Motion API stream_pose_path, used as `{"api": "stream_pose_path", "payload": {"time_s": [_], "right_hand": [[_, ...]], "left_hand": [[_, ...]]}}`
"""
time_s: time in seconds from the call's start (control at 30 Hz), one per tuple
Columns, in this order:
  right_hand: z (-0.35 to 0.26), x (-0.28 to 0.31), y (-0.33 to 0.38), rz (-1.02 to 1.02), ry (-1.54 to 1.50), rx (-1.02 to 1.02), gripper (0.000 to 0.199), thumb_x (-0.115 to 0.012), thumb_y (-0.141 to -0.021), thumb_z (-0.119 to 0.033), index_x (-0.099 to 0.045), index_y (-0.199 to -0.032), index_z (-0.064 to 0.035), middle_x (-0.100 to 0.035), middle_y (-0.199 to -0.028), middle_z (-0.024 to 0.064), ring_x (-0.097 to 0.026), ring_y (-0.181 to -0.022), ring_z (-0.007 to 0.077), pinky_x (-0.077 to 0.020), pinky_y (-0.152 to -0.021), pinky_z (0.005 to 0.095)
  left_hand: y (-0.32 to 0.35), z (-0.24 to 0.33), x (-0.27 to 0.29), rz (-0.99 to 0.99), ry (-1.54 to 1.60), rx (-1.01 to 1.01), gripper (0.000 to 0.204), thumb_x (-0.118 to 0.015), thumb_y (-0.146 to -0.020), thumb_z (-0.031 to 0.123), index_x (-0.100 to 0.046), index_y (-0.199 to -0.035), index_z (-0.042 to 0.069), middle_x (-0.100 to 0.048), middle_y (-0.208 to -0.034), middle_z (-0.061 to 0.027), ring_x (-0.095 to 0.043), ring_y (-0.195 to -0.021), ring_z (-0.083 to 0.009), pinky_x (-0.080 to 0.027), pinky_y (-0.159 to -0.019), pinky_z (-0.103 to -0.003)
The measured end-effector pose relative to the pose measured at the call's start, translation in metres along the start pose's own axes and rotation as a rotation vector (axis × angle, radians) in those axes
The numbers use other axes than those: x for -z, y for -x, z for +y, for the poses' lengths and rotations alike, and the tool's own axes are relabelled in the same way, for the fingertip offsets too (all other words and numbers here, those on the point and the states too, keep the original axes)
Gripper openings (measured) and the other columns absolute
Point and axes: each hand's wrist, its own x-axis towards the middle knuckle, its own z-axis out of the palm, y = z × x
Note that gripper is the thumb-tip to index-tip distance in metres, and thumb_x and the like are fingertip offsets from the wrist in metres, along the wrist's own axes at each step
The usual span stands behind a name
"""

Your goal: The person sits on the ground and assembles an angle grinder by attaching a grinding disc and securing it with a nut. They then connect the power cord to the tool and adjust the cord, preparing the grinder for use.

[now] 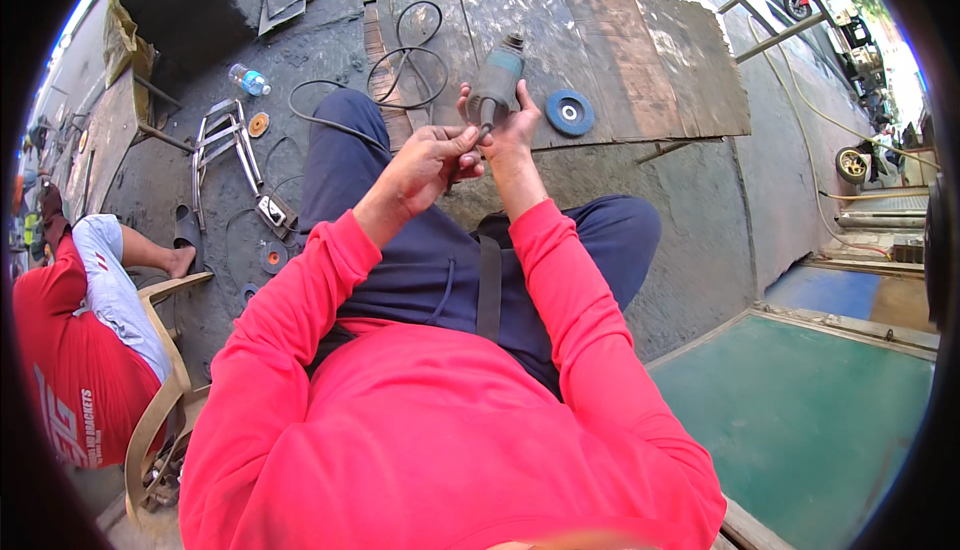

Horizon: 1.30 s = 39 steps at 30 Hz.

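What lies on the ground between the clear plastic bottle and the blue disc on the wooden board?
In the head view, between the plastic bottle and the blue disc lie loops of black cable, then the grey angle grinder held in the right hand.

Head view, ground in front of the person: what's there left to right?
Plastic bottle → small orange disc → coiled black cable → angle grinder, held in the right hand with the left hand at its near end → blue disc → small wheel.
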Motion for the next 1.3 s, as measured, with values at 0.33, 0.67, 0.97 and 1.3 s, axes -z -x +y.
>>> {"api": "stream_pose_path", "payload": {"time_s": [0.33, 0.67, 0.97, 1.3], "right_hand": [[-0.029, -0.002, -0.007, 0.093, 0.054, -0.022, 0.068, -0.043, -0.095, -0.047, -0.039, -0.13, 0.0109, -0.052, -0.106, 0.0285, -0.055, -0.091, 0.0358, -0.0524, -0.073, 0.0452], [-0.055, -0.001, -0.001, 0.095, -0.059, -0.129, 0.073, -0.046, -0.096, -0.044, -0.029, -0.134, 0.0154, -0.046, -0.111, 0.028, -0.051, -0.089, 0.0304, -0.0505, -0.072, 0.0393], [-0.054, 0.003, -0.002, 0.109, -0.112, -0.164, 0.066, -0.047, -0.094, -0.046, -0.038, -0.13, 0.0091, -0.048, -0.106, 0.0273, -0.052, -0.088, 0.0343, -0.0503, -0.07, 0.0431], [-0.052, 0.013, 0.002, 0.028, -0.011, -0.16, 0.074, -0.048, -0.095, -0.045, -0.027, -0.135, 0.013, -0.044, -0.111, 0.0279, -0.051, -0.09, 0.0311, -0.0512, -0.073, 0.041]], "left_hand": [[0.008, 0.035, 0.003, -0.08, -0.573, -0.037, 0.06, -0.044, -0.1, 0.049, -0.065, -0.11, -0.006, -0.071, -0.095, -0.0104, -0.066, -0.089, -0.0163, -0.049, -0.086, -0.028], [0.023, 0.038, 0.02, 0.138, -1.199, -0.344, 0.02, -0.065, -0.091, 0.008, -0.067, -0.107, -0.003, -0.071, -0.086, -0.0085, -0.064, -0.081, -0.0108, -0.051, -0.073, -0.027], [0.039, 0.051, 0.011, 0.206, -0.9, -0.422, 0.013, -0.069, -0.086, 0.002, -0.069, -0.096, -0.006, -0.069, -0.081, -0.0056, -0.063, -0.075, -0.0083, -0.051, -0.069, -0.024], [0.058, 0.046, -0.021, 0.085, -0.751, -0.405, 0.015, -0.074, -0.079, -0.002, -0.069, -0.093, -0.006, -0.069, -0.086, -0.0061, -0.063, -0.083, -0.0107, -0.052, -0.078, -0.026]]}}
